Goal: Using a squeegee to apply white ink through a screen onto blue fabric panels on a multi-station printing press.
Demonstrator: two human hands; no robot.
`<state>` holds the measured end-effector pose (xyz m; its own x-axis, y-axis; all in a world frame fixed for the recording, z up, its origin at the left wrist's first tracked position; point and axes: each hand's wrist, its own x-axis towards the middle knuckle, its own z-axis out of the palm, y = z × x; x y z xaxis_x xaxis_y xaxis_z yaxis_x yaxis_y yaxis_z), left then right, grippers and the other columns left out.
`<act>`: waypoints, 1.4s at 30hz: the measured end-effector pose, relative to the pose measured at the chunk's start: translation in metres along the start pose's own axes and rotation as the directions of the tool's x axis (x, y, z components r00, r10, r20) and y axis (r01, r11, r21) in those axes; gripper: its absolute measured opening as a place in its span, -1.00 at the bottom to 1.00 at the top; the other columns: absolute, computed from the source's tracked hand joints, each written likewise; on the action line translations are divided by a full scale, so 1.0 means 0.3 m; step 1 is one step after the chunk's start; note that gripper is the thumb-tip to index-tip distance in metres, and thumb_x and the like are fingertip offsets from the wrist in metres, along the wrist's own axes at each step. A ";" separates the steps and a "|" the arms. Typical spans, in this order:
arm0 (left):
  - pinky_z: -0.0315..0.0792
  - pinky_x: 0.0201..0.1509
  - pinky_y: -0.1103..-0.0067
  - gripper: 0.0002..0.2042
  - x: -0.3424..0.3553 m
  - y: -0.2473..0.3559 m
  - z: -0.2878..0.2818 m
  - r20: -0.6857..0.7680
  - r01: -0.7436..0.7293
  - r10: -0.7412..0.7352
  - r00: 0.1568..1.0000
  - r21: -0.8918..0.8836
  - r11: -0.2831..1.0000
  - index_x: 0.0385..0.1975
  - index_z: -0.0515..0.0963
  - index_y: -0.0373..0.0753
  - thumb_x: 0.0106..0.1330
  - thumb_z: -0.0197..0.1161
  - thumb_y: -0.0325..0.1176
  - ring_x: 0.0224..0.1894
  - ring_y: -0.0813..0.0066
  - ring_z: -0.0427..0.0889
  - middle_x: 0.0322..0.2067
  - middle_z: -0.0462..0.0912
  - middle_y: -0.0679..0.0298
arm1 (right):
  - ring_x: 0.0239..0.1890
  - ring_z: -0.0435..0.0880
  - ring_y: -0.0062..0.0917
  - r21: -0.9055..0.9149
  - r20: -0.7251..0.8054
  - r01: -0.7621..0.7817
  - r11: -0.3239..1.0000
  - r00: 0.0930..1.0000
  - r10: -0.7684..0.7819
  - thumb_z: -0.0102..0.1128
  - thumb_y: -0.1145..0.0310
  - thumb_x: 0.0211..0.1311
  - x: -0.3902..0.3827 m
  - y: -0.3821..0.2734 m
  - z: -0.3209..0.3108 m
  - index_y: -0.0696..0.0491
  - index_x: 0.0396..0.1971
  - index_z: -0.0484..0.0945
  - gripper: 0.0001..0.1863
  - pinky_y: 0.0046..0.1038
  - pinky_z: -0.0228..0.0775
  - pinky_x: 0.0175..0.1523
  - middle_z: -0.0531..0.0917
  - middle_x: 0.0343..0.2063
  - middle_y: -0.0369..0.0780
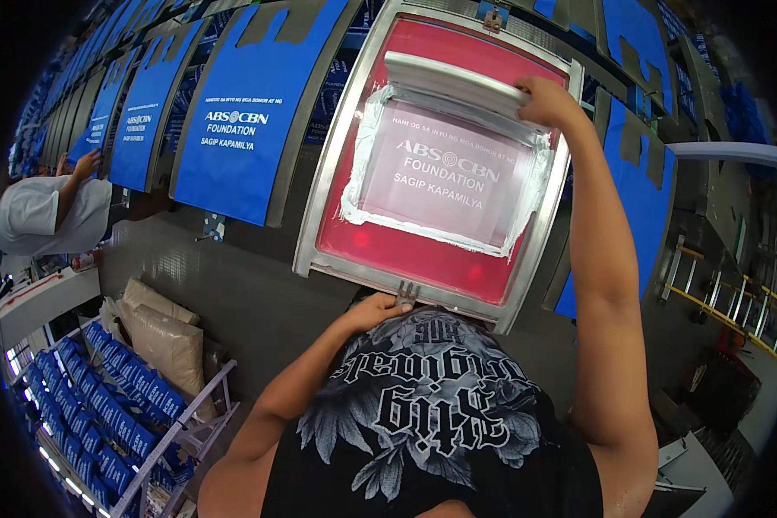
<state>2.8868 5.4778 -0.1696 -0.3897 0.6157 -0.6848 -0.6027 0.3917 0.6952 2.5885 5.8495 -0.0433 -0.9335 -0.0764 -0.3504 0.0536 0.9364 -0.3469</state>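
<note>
A silk-screen frame (pixel 312 229) with a metal rim and red mesh lies in front of me. Its pale central window shows printed lettering and a round emblem, bordered by smeared white ink (pixel 423 233). My right hand (pixel 548 102) is closed around the right end of a long squeegee (pixel 449 86), which lies across the far part of the window. At the frame's near edge, my left hand (pixel 378 311) is closed beside a small metal bracket (pixel 407 292), gripping the rim; some of its fingers are hidden underneath.
Blue bags (pixel 242 112) lie flat on boards along both sides of the frame. At far left another person (pixel 56 211) handles a bag. A rack (pixel 190 414) of blue bags and brown sacks (pixel 160 337) stand lower left. A yellow-railed ladder (pixel 725 311) is at right.
</note>
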 end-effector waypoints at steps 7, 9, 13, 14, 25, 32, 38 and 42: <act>0.18 -0.54 0.71 -0.58 -0.092 0.184 0.023 0.132 -0.101 0.097 0.987 0.029 0.994 -0.61 0.51 -0.28 0.35 0.07 -0.05 -0.61 0.75 0.26 -0.72 0.35 0.48 | -0.10 0.57 -0.15 -0.035 -0.171 0.005 0.999 0.985 -0.011 0.00 0.57 -0.28 -0.086 -0.097 0.031 0.08 -0.10 0.56 -0.45 -0.33 0.38 0.04 0.61 -0.20 0.01; 0.20 -0.54 0.72 -0.59 -0.118 0.225 0.034 0.114 -0.119 0.116 0.987 0.024 0.993 -0.58 0.51 -0.25 0.37 0.02 -0.05 -0.62 0.72 0.32 -0.71 0.40 0.45 | -0.13 0.59 -0.15 -0.117 -0.152 0.042 0.992 0.987 -0.060 0.00 0.57 -0.29 -0.212 -0.155 0.072 0.03 -0.07 0.56 -0.41 -0.32 0.41 0.00 0.62 -0.23 0.00; 0.27 -0.49 0.72 -0.59 -0.115 0.203 0.014 0.122 -0.101 0.101 0.987 -0.003 0.995 -0.56 0.54 -0.26 0.36 0.04 -0.04 -0.57 0.71 0.36 -0.65 0.46 0.43 | -0.20 0.55 -0.22 -0.123 -0.127 0.043 0.991 0.990 -0.059 0.13 0.57 -0.30 -0.610 -0.372 0.242 0.00 -0.17 0.58 -0.50 -0.28 0.37 -0.05 0.60 -0.33 -0.13; 0.27 -0.49 0.72 -0.59 -0.112 0.210 0.018 0.135 -0.109 0.107 0.985 0.009 0.994 -0.56 0.54 -0.26 0.36 0.04 -0.04 -0.57 0.71 0.36 -0.65 0.46 0.43 | -0.26 0.53 -0.23 -0.116 -0.185 0.078 0.990 0.978 -0.099 0.12 0.58 -0.29 -0.692 -0.358 0.331 0.03 -0.23 0.57 -0.55 -0.26 0.34 -0.11 0.58 -0.38 -0.15; 0.38 -0.41 0.49 -0.47 -0.054 0.126 0.026 -0.225 0.182 -0.097 0.970 0.397 0.900 -0.61 0.57 -0.30 0.26 0.05 0.12 -0.58 0.41 0.52 -0.69 0.53 0.19 | -0.11 0.52 -0.29 -0.007 -0.227 -0.018 1.000 0.974 0.016 0.34 0.33 -0.19 -0.782 -0.170 0.312 0.05 -0.23 0.57 -0.60 -0.16 0.15 0.12 0.63 -0.33 -0.19; 0.44 -0.22 0.37 -0.69 -0.111 0.389 -0.140 -0.557 -0.065 0.491 0.669 0.615 0.786 -0.36 0.58 -0.36 0.26 0.13 -0.17 -0.32 0.11 0.63 -0.44 0.60 -0.05 | -0.48 0.45 -0.71 0.913 -0.182 0.080 0.400 0.958 0.223 0.45 0.32 -0.17 -0.653 0.141 0.479 0.19 -0.46 0.59 -0.69 -0.61 0.30 -0.37 0.56 -0.58 -0.30; 0.33 0.04 0.51 -0.54 -0.018 0.313 -0.568 -0.785 -0.025 0.345 0.515 0.389 0.921 0.03 0.41 -0.43 0.40 -0.07 -0.11 -0.02 0.25 0.52 -0.07 0.56 0.04 | -0.45 0.52 -0.67 0.911 -0.134 0.010 0.412 0.952 0.273 0.41 0.33 -0.13 -0.576 0.064 0.505 0.21 -0.39 0.61 -0.68 -0.59 0.34 -0.34 0.60 -0.53 -0.29; 0.33 0.02 0.54 -0.51 -0.025 0.397 -0.399 -0.705 -0.078 0.383 0.596 0.425 0.902 0.03 0.41 -0.41 0.40 -0.06 -0.05 -0.04 0.37 0.51 -0.09 0.57 0.06 | -0.36 0.53 -0.64 0.962 -0.088 -0.001 0.274 0.946 0.312 0.39 0.35 -0.15 -0.710 0.189 0.383 0.21 -0.31 0.61 -0.64 -0.59 0.34 -0.23 0.61 -0.44 -0.28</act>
<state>2.7345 5.4380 -0.1079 -0.9546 0.0350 -0.2958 -0.2177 0.5957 0.7732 2.8312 5.8795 -0.0882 -0.8977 0.2496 -0.3630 0.3564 -0.0730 -0.9315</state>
